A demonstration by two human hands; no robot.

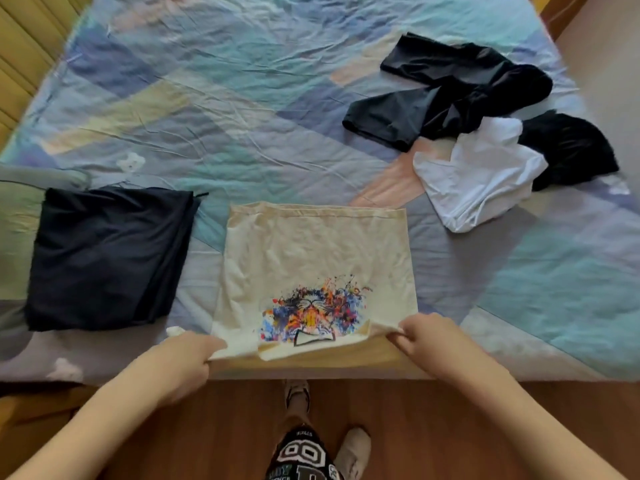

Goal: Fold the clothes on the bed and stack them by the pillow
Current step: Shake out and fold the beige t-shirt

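Both hands pinch the cream printed T-shirt (317, 258) at the bed's (242, 98) near edge: left hand (192, 355), right hand (420, 336). One folded dark garment (104, 258) lies beside the pillow (17, 216). Three unfolded pieces wait: two black (446, 91) (571, 150), one white (478, 178).

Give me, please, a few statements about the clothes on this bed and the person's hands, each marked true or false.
1. Both hands, left hand and right hand, grip the cream printed T-shirt. True.
2. The folded dark garment lies right of that shirt. False: it lies to its left.
3. The white garment is neatly folded. False: it lies crumpled.
4. The black clothes are still unfolded. True.
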